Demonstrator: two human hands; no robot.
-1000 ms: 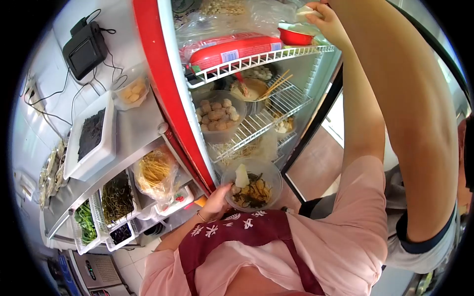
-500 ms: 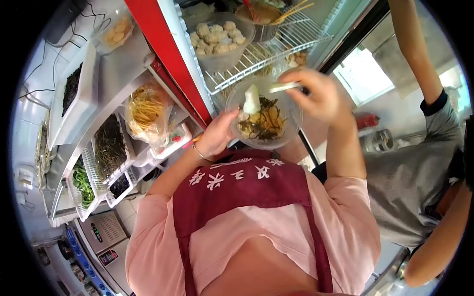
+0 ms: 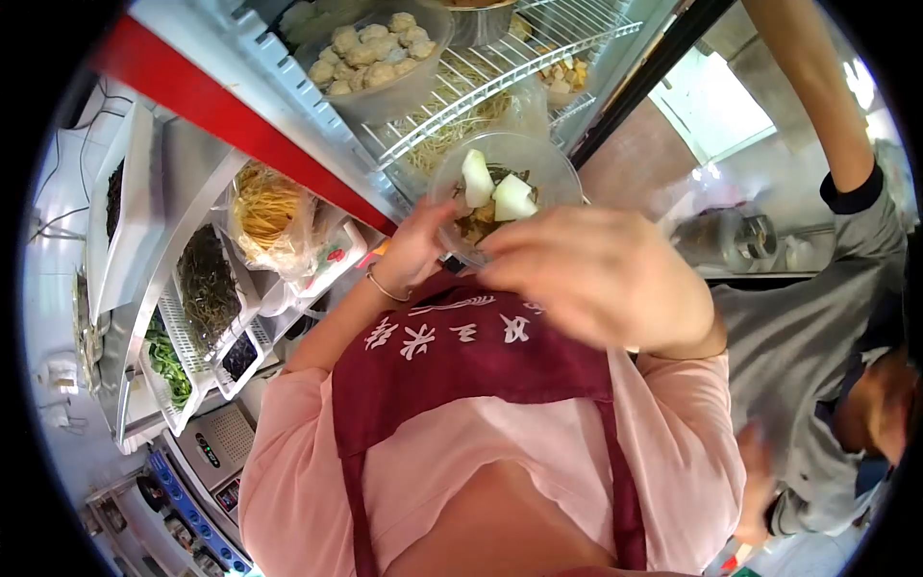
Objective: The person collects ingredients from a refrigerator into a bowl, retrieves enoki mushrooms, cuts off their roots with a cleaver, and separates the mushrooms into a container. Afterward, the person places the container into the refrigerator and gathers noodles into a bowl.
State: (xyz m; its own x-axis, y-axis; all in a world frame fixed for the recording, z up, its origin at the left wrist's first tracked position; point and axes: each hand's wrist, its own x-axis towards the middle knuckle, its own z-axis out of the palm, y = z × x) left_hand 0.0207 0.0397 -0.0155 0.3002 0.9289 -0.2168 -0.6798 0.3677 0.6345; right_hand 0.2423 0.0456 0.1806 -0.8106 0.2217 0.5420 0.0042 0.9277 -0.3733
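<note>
My left hand (image 3: 413,245) grips the left rim of a clear plastic bowl (image 3: 556,162), tilted toward me at the fridge opening. In it lie dark green strips, yellowish food and two pale white-green vegetable chunks (image 3: 513,198). Motion smears my right hand (image 3: 601,274), which passes in front of the bowl's lower right side. Its fingers point left toward the bowl, and I cannot make out anything in them. The near part of the bowl is hidden behind this hand.
A wire shelf (image 3: 524,67) in the fridge holds a tub of meatballs (image 3: 375,58). Below it are pale sprouts (image 3: 452,125). At left stand a bag of yellow strips (image 3: 264,207) and a basket of greens (image 3: 165,361). Another person in grey (image 3: 798,356) stands close at right.
The white piece in my right hand now lies in the bowl beside the first. That hand has moved down and nearer to me. The view has shifted, and the other person's lower arm has moved.
</note>
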